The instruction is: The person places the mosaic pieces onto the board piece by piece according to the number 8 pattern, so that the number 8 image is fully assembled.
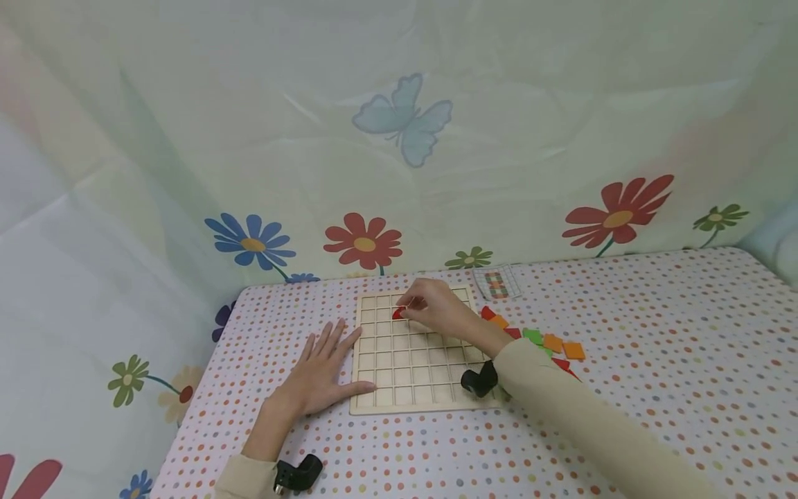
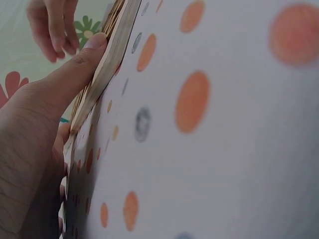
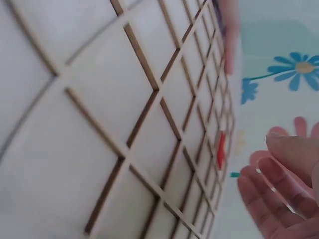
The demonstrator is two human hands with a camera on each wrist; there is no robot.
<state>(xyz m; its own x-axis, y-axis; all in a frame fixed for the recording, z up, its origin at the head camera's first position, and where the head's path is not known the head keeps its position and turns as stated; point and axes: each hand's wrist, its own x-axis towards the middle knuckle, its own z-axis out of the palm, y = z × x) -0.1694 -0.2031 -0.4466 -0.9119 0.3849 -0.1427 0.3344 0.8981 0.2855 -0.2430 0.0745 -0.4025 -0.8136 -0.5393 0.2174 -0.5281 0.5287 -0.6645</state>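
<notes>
A wooden grid board lies flat on the dotted tabletop. One red piece with a curved edge sits in a cell of its upper part; the right wrist view shows this red piece among the ridges. Just above it hovers my right hand, its thumb and bent fingers apart with nothing between them. My left hand is spread at the board's left side. Its thumb rests on the board's near left edge, while the other fingers reach along the tabletop.
Right of the board lie several loose pieces: orange squares, a green piece and red ones, partly hidden by my right forearm. A pattern card lies behind the board's far right corner. A flowered curtain hangs behind the table.
</notes>
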